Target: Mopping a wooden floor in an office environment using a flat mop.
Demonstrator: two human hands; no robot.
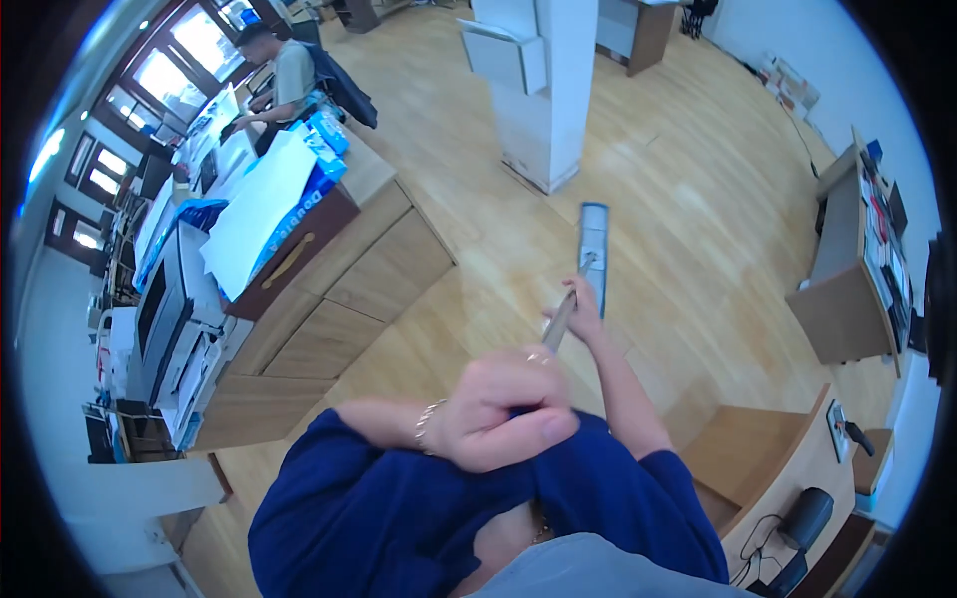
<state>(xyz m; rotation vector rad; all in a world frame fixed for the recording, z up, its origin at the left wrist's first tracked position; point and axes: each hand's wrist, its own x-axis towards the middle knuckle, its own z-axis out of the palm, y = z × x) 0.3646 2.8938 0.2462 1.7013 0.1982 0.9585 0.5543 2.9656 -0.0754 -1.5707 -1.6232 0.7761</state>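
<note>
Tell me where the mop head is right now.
In the head view, the mop head lies on the wooden floor just right of the white pillar.

Bright daylight admitted through windows (150, 85), upper left, blown out | shadows soft | rim strongly bent, vignetted | near hand (508, 404) blurred

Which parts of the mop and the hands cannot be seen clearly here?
Head view only:
- Mop handle: its top is hidden under the left hand.
- Right hand: fingers too small to tell apart.
- Mop head: blurred, its underside faces the floor.
</note>
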